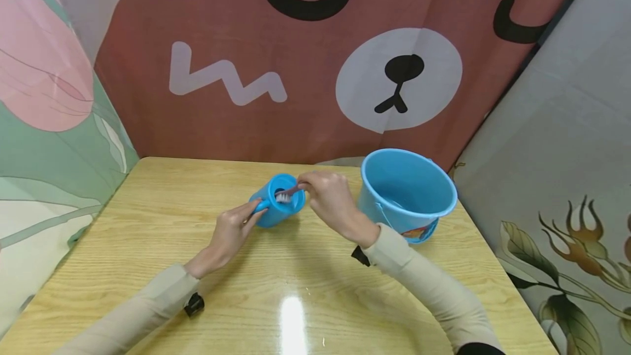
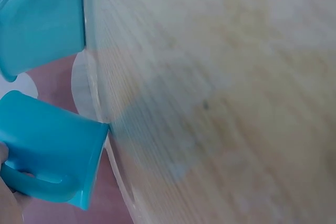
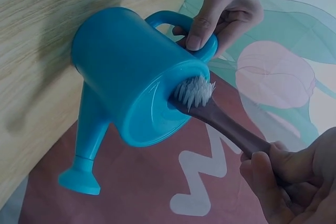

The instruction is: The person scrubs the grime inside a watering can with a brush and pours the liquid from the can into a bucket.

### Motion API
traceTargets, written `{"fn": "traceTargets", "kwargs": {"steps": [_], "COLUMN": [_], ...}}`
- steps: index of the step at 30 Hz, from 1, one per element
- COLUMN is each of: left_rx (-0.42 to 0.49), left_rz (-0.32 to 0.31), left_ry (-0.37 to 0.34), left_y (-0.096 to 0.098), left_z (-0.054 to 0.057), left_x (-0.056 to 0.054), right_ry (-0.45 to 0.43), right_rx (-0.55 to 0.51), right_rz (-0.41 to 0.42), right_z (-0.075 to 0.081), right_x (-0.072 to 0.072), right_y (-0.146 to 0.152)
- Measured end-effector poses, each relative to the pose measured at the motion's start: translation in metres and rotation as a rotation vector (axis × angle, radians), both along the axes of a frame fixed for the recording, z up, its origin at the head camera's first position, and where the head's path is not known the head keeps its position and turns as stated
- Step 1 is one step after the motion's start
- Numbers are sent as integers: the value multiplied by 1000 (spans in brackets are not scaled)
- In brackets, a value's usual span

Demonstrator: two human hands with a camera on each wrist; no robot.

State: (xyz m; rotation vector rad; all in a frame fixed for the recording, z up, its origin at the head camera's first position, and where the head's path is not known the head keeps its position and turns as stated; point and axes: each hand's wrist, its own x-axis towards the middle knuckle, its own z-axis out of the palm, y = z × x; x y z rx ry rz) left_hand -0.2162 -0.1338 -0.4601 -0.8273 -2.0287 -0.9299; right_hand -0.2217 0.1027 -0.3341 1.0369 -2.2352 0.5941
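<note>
A blue watering can [image 1: 280, 210] with a sprinkler spout, plain in the right wrist view, stands tilted on or just over the table. My left hand [image 1: 229, 234] grips its handle [image 3: 210, 48], thumb on top. In my right hand [image 1: 332, 199] is a brush [image 3: 228, 121] with a dark reddish-brown handle and white bristles [image 3: 195, 92]. The bristles lie at the can's round top opening, against its rim. In the left wrist view the can [image 2: 47, 145] shows from the side, with only a bit of the left hand at the edge.
A larger blue bucket [image 1: 406, 179] with a thin handle and a coloured label stands right of the hands. The light wood table [image 1: 162, 218] ends at a printed cloth backdrop [image 1: 222, 125]. Patterned cloth hangs on both sides.
</note>
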Motion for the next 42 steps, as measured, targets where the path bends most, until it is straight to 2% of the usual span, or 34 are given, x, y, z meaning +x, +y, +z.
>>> {"fn": "traceTargets", "kwargs": {"steps": [12,27,34,38,42], "left_rx": [6,23,19,19,-12], "left_rz": [-22,8,-7,-22,-59], "left_ry": [7,-18,-10,3,11], "left_y": [0,0,1,3,9], "left_z": [0,-1,0,0,1], "left_x": [1,1,1,2,2], "right_ry": [4,28,24,7,-69], "right_rx": [17,-30,-24,-22,40], "right_rz": [-16,2,-23,-34,-37], "right_z": [0,-6,-4,-6,-19], "right_x": [-1,-4,-5,-5,-6], "right_y": [-4,-7,-7,-7,-6]}}
